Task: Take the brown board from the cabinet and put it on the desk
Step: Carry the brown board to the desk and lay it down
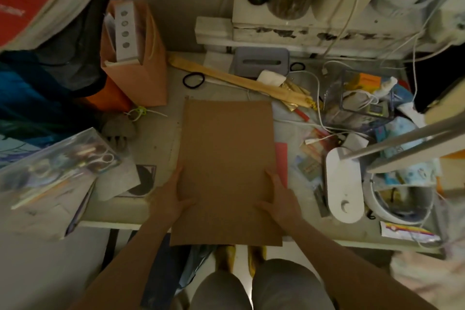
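— Where's the brown board (226, 171)?

— I see it lying lengthwise on the desk (161, 133), its near end overhanging the front edge.

— And the 2 hands?

— My left hand (171, 199) grips its left edge, my right hand (279, 199) its right edge, thumbs on top, fingers underneath.

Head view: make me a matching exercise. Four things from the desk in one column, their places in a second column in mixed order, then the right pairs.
Things:
1. board
2. hair tie
3. paper bag
4. white lamp base

Places:
A. standing at the desk's far left
B. right of the board, near the desk's front edge
C. in the middle, held at its sides by both hands, overhanging the front edge
D. lying flat beyond the board's far left corner

Pairs: 1-C, 2-D, 3-A, 4-B

The left hand and right hand grip the board's near half.
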`<state>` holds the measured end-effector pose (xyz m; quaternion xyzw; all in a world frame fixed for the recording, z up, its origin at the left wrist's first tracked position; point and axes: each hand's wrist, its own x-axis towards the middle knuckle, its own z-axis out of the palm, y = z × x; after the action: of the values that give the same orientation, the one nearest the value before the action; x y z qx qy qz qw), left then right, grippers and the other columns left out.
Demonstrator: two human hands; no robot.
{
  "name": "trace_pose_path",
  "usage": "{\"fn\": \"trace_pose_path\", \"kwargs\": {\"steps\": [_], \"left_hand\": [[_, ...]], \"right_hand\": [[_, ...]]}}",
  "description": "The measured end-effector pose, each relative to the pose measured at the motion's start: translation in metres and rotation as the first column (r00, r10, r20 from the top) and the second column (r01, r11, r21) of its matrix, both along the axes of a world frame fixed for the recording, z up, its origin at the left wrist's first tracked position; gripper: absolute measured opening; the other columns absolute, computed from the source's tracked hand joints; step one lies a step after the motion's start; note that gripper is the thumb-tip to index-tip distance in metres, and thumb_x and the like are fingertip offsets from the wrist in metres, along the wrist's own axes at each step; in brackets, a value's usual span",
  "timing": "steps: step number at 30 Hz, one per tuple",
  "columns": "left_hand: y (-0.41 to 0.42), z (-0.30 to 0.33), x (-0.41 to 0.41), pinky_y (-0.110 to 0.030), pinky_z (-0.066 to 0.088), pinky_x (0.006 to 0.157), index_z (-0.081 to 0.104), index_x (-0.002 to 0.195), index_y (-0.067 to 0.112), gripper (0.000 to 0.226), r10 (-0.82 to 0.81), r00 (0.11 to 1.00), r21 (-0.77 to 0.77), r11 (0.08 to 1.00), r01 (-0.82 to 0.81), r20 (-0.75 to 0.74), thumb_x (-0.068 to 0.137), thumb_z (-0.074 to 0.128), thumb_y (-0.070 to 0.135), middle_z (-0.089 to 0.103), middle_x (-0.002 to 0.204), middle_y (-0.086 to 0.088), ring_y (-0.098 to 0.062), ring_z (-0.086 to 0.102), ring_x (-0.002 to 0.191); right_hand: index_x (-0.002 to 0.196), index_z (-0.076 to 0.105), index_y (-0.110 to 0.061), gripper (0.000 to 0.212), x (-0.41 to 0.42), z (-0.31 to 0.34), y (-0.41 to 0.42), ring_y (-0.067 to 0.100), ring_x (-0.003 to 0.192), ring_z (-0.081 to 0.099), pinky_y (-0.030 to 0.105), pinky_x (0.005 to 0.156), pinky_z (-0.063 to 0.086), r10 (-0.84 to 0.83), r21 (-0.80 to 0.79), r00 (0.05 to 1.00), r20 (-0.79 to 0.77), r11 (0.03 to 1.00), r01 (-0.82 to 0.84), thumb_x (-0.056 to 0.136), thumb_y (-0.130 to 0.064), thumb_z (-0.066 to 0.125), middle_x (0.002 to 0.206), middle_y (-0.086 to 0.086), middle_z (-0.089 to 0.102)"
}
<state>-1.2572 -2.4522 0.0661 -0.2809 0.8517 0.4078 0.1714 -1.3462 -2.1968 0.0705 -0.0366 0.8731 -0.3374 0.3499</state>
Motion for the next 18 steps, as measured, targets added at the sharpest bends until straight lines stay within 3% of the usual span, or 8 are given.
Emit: {"fn": "trace_pose_path", "kwargs": {"steps": [6, 8, 10, 14, 18], "left_hand": [[0.007, -0.002, -0.005, -0.054, 0.043, 0.097, -0.011, 0.142, 0.038, 0.105, -0.073, 0.983, -0.21, 0.972, 0.108, 0.167, 0.075, 0.069, 0.046, 0.042, 0.139, -0.016, -0.036, 0.051, 0.115], [0.011, -0.001, -0.008, -0.052, 0.045, 0.093, -0.014, 0.14, 0.039, 0.102, -0.085, 0.961, -0.389, 0.902, 0.187, 0.264, 0.075, 0.062, 0.056, 0.04, 0.132, -0.017, -0.035, 0.05, 0.11], [0.013, 0.007, -0.013, -0.047, 0.043, 0.096, -0.008, 0.144, 0.034, 0.097, -0.1, 0.937, -0.473, 0.842, 0.259, 0.334, 0.078, 0.059, 0.057, 0.029, 0.138, -0.018, -0.036, 0.041, 0.119], [0.018, 0.022, -0.014, -0.046, 0.027, 0.11, 0.001, 0.146, 0.028, 0.075, -0.165, 0.946, -0.501, 0.815, 0.29, 0.279, 0.089, 0.046, 0.048, 0.014, 0.154, -0.017, -0.035, 0.026, 0.136], [0.039, 0.039, -0.016, -0.047, 0.015, 0.116, 0.02, 0.142, 0.022, 0.056, -0.288, 0.938, -0.601, 0.721, 0.346, 0.194, 0.092, 0.036, 0.044, 0.026, 0.15, -0.015, -0.033, 0.025, 0.137]], "right_hand": [[0.134, 0.002, -0.042, 0.081, -0.002, 0.002, -0.004, 0.023, 0.105, 0.052, 0.041, 0.087, 0.048, 0.131, 0.18, 0.99, -0.056, 0.976, -0.119, 0.081, -0.034, 0.062, 0.132, 0.007, 0.039], [0.137, -0.001, -0.036, 0.079, -0.001, 0.003, -0.008, 0.021, 0.095, 0.056, 0.035, 0.076, 0.049, 0.217, 0.31, 0.974, -0.071, 0.933, -0.185, 0.083, -0.038, 0.057, 0.125, 0.008, 0.045], [0.14, 0.005, -0.03, 0.073, -0.003, 0.005, -0.014, 0.026, 0.092, 0.059, 0.038, 0.073, 0.048, 0.273, 0.428, 0.96, -0.069, 0.877, -0.219, 0.086, -0.036, 0.052, 0.118, 0.012, 0.055], [0.137, 0.019, -0.022, 0.055, 0.0, 0.018, -0.017, 0.024, 0.092, 0.059, 0.044, 0.085, 0.053, 0.14, 0.471, 0.977, -0.162, 0.881, -0.048, 0.092, -0.04, 0.043, 0.114, 0.01, 0.052], [0.133, 0.035, -0.014, 0.066, 0.016, 0.032, -0.006, 0.033, 0.091, 0.061, 0.042, 0.075, 0.052, 0.326, 0.579, 0.862, -0.388, 0.814, -0.047, 0.081, -0.039, 0.065, 0.114, 0.018, 0.058]]}}
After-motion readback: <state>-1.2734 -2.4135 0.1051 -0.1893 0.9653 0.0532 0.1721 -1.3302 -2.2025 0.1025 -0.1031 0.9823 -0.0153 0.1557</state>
